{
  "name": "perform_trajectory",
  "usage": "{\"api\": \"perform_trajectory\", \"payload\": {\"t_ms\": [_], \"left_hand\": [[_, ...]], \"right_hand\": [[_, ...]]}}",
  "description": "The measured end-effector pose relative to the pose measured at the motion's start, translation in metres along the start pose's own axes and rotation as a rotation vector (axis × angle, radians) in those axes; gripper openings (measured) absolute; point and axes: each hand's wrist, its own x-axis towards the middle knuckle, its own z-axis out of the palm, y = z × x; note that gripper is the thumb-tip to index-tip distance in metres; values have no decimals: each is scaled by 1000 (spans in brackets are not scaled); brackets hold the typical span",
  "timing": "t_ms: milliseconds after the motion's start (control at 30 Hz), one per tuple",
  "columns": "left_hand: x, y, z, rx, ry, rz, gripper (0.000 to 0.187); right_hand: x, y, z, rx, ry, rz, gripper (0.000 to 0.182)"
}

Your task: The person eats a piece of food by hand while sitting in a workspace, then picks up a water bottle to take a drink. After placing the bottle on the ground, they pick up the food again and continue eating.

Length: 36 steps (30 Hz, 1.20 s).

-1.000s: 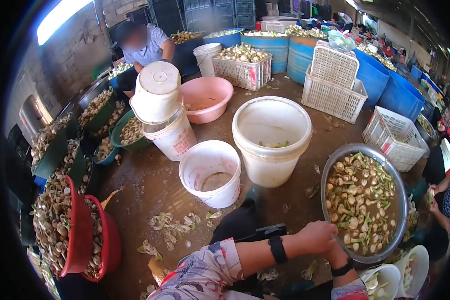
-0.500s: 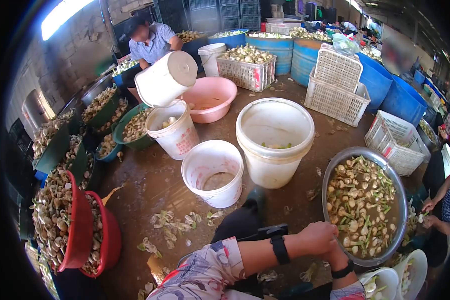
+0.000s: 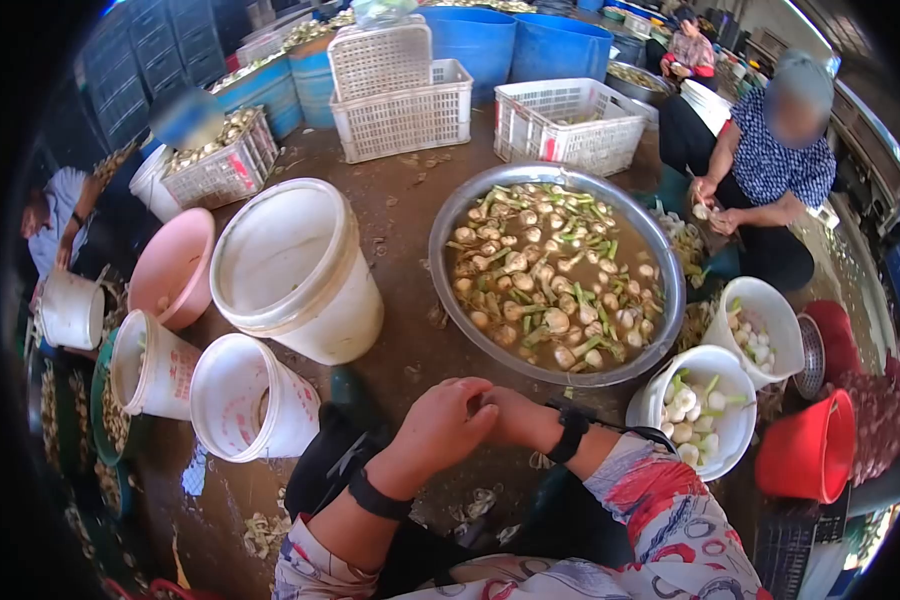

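Observation:
My left hand [image 3: 438,428] and my right hand [image 3: 510,413] meet above my lap, both with curled fingers. Whatever may be between them is hidden by the fingers. Just beyond them stands a wide metal basin [image 3: 675,318] of brown water, filled with garlic bulbs [image 3: 555,320] on green stems. To the right of my right hand, a white bucket [image 3: 638,408] contains pale, cleaned bulbs [image 3: 687,402]. A white bucket [image 3: 295,395] and a larger white tub [image 3: 355,300] stand to the left of my hands.
A pink basin [image 3: 195,255] is at left, near a person with a white bucket [image 3: 73,312]. At right, another person [image 3: 780,165] handles a bulb. White crates [image 3: 400,125] and blue drums [image 3: 560,50] line the back. A red bucket [image 3: 810,455] stands at lower right.
My view has swung right, so the basin now lies straight ahead. My hands stay together with curled fingers. The other person's tipped white bucket is now lower.

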Motion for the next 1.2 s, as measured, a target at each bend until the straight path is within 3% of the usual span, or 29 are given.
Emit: {"api": "perform_trajectory", "payload": {"t_ms": [33, 100, 133, 200, 300, 333, 400, 500, 633, 700, 800, 967, 1033, 1067, 1200], "left_hand": [[1, 3, -2, 4, -14, 9, 33], [1, 8, -2, 8, -17, -52, 32], [1, 7, 0, 8, -37, -42, 32], [2, 3, 3, 41, 11, -23, 31], [3, 4, 4, 62, -11, -23, 30], [3, 4, 4, 66, -20, -21, 30], [4, 3, 5, 51, -10, -37, 29], [4, 1, 3, 40, 0, -36, 30], [4, -1, 0, 25, -21, -52, 32], [3, -7, 0, 27, 72, -22, 30], [5, -20, 0, 19, 72, -15, 30], [7, -17, 2, -64, 23, -29, 28], [7, -9, -2, -253, 55, -116, 28], [9, -8, -3, -236, 41, -66, 27], [9, -7, -4, -102, 33, -59, 26]], "right_hand": [[-1, -3, -4, 2, 14, 11, 15], [1, -11, -9, 340, -79, 249, 17], [1, -10, -7, 346, -64, 264, 17], [6, -4, 4, 801, -34, 233, 14], [25, 94, 112, 1071, 113, 312, 16], [21, 75, 92, 1076, 121, 312, 16], [10, 3, 10, 392, 0, 245, 17], [11, -14, -13, 182, -70, 299, 18], [12, -19, -16, 169, -69, 386, 16], [16, -16, -14, 108, -78, 275, 16], [15, -36, -36, 18, -149, 402, 15], [20, -20, -28, -22, 22, 396, 16], [20, -26, -33, 96, 255, 341, 14], [19, -27, -35, 51, 293, 345, 13], [16, -27, -42, -29, 232, 388, 13]]}}
